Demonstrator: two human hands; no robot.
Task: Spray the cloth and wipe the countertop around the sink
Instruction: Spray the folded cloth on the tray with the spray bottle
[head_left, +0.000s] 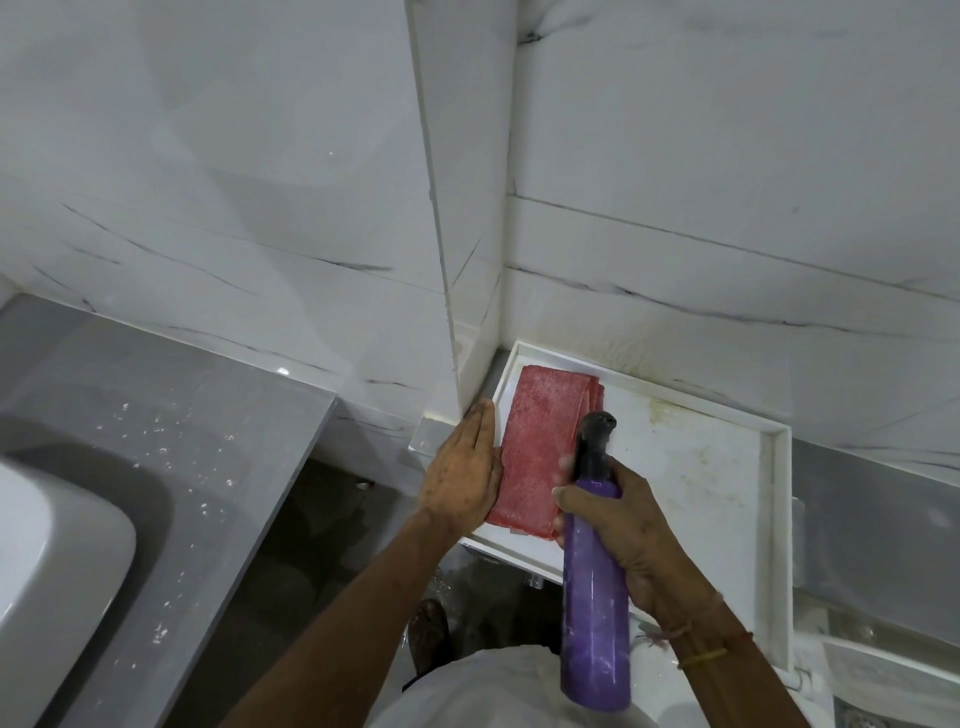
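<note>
Left hand: your left hand lies flat, palm down, on the left edge of the cloth, its fingers straight and pressed together, pointing away from you toward the wall corner.
Right hand: your right hand is wrapped around the upper part of the spray bottle, fingers curled tight about its neck just under the nozzle; thin threads circle that wrist.
Cloth: the red cloth is folded into a long strip and lies flat in the left part of the white tray, its far end near the tray's back corner, its near end at the tray's front edge.
Spray bottle: the purple spray bottle has a dark nozzle that sits just above the right side of the cloth; you hold it nearly upright, tipped slightly forward.
Tray: the white tray is shallow with a raised rim, stained yellowish on its bare right part, and sits tight against the marbled wall.
Countertop: the grey countertop is to your left, well apart from the cloth, speckled with white flecks.
Sink: the white sink sits in that countertop at the left edge of view.
</note>
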